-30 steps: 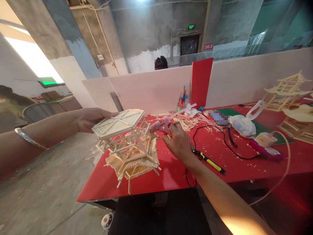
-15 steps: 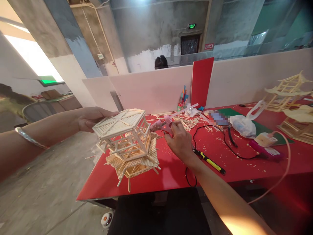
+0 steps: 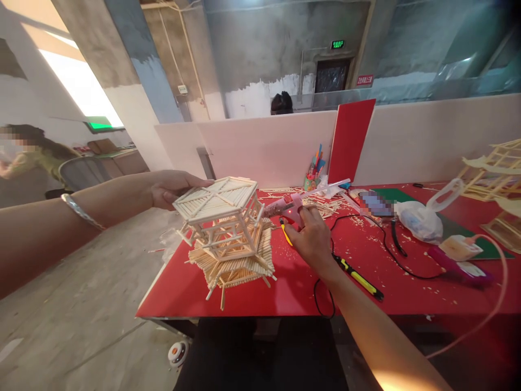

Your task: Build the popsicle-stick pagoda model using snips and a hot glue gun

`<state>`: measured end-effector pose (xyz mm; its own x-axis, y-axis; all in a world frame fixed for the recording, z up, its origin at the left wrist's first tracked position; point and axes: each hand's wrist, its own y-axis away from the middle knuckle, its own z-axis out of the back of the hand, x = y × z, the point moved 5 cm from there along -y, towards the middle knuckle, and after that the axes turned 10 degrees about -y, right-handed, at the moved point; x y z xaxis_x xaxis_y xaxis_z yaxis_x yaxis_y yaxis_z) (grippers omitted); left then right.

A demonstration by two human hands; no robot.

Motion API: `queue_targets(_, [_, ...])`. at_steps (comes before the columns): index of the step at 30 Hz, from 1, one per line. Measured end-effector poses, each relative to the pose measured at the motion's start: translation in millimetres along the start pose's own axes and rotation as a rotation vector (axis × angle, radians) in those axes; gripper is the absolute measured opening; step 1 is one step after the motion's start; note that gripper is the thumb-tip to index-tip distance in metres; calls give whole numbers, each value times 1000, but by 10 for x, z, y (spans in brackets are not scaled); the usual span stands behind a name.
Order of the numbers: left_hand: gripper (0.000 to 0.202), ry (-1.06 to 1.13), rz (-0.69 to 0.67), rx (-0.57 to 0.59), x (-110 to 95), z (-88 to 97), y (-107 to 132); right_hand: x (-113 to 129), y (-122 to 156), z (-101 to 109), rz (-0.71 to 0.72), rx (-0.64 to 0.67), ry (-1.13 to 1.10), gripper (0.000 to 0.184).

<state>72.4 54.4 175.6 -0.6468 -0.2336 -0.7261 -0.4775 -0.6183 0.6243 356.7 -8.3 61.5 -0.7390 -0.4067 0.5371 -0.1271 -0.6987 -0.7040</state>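
Note:
My left hand (image 3: 171, 189) grips the far left edge of a small pavilion model (image 3: 226, 233) built of thin wooden sticks, holding it tilted above the left end of the red table (image 3: 252, 296). My right hand (image 3: 311, 239) is wrapped round the handle of a pink hot glue gun (image 3: 285, 206). The gun's nozzle points left at the model's right side, and a clear glue stick juts out behind it. A silver bracelet (image 3: 81, 213) sits on my left wrist.
A yellow-and-black tool (image 3: 360, 278) and a black cable (image 3: 391, 255) lie right of my hand. Loose sticks, a pen cup (image 3: 313, 176), a white plastic bag (image 3: 421, 220), a pink device (image 3: 459, 263) and other stick models (image 3: 494, 171) stand further back. A person sits at far left.
My view has shifted, so everything sits a little further right in the picture. My right hand has closed more firmly on the glue gun, its nozzle still at the model.

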Motion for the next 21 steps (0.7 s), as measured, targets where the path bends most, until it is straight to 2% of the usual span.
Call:
queue_targets(3, [36,172,60,-12,41,11,-5,-10,-2,-35,7,23,-47,18])
queue_targets(7, [32,256,44,7,51,-6,-14,-5,12,-84,8,66,-63,19])
queue_targets(14, [31,273,19,11,74,-8,-4,-22,3,-49,-11,57,-38,21])
queue_targets(21, [31,224,-46,110,55,-1,-28,-27,-7,-39,-22,61,-82,22])
